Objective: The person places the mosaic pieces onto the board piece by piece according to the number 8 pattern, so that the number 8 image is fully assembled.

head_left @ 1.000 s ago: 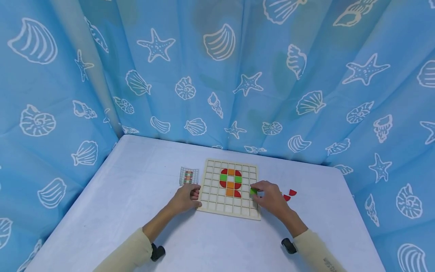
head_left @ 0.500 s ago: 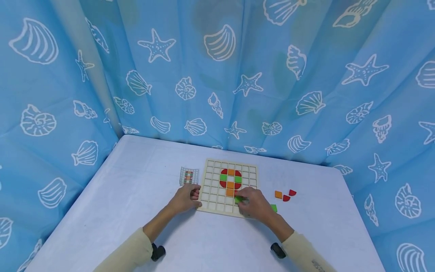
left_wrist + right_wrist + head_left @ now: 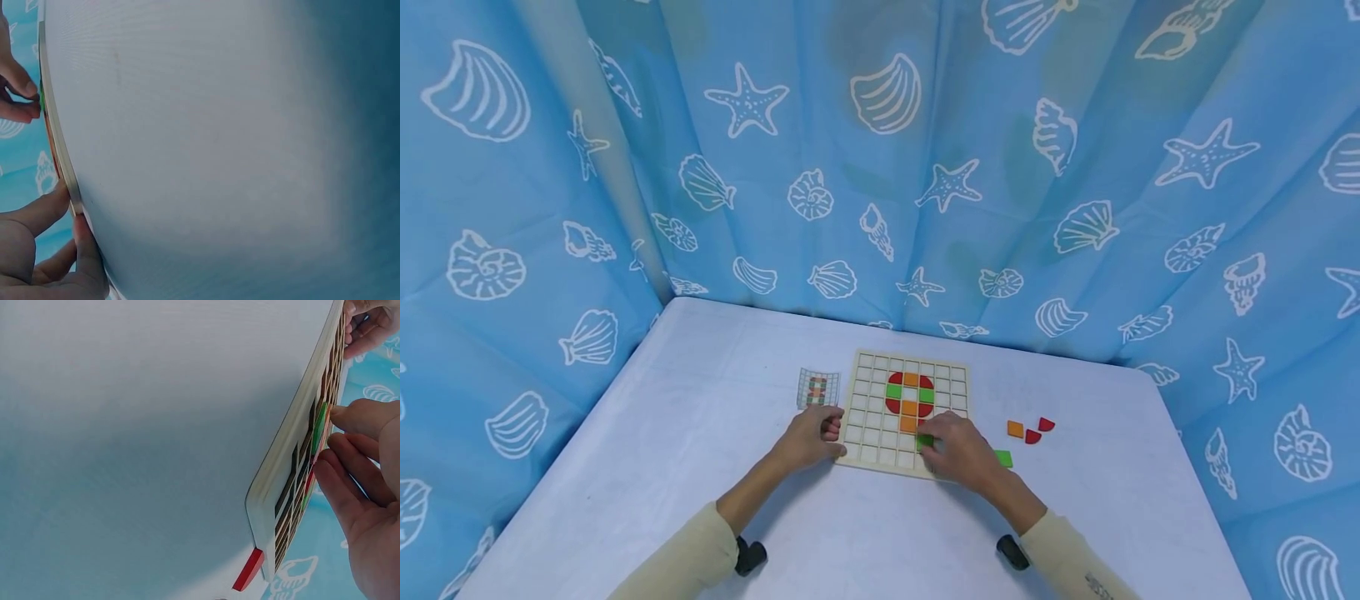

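A pale wooden board with a grid of square cells lies on the table. Several red, orange and green tiles form a pattern in its cells, among them an orange square. My left hand pinches the board's left edge; in the left wrist view the thumb and a finger sit on either side of it. Between thumb and fingertips of my right hand is a green square tile, at a cell below the pattern's lowest red piece. That hand covers the board's lower right part.
Left of the board lies a small pattern card with a coloured grid. To the right are an orange tile, two red quarter-round tiles and a green tile. A blue shell-print curtain hangs behind the white table.
My right hand has carried the green tile leftward from the board's right edge to a cell beneath the pattern, then nearly stopped there. The left hand has stayed at the left edge.
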`<state>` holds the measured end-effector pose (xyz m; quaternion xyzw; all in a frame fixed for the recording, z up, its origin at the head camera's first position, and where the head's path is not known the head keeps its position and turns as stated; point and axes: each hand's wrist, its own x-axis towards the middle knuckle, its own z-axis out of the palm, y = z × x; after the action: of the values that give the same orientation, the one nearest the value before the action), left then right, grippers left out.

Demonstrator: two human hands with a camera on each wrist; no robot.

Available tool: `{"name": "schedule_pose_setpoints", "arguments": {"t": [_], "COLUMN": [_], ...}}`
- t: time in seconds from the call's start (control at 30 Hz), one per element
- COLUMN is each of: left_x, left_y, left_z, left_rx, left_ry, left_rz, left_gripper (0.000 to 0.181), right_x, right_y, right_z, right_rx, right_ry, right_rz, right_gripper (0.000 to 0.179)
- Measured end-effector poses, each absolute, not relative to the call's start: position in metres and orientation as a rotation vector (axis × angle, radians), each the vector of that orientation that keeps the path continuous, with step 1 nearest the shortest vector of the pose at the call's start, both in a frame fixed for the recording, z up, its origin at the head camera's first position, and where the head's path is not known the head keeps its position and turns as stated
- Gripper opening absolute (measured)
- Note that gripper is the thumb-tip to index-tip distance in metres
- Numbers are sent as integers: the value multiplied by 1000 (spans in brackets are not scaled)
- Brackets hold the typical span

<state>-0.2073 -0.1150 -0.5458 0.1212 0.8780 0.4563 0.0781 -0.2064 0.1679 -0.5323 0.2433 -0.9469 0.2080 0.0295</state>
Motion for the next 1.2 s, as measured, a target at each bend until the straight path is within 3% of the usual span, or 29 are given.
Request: {"name": "schedule_pose_setpoints", "arguments": {"t": [0.53, 1.2], "left_x": [-209, -207], "left_y": [-115, -116], "left_z": [-548, -548], "left_rx": [378, 403], "left_ry": [2652, 2659], "left_rz": [1350, 1346], "left_gripper": [61, 60], "right_x": [-209, -221], "right_y": [179, 309], "right_z": [-529, -530], "right_rx": [909, 75], "right_ry": [-2898, -2930], "right_rz": [687, 602], "right_gripper": [23, 38]}}
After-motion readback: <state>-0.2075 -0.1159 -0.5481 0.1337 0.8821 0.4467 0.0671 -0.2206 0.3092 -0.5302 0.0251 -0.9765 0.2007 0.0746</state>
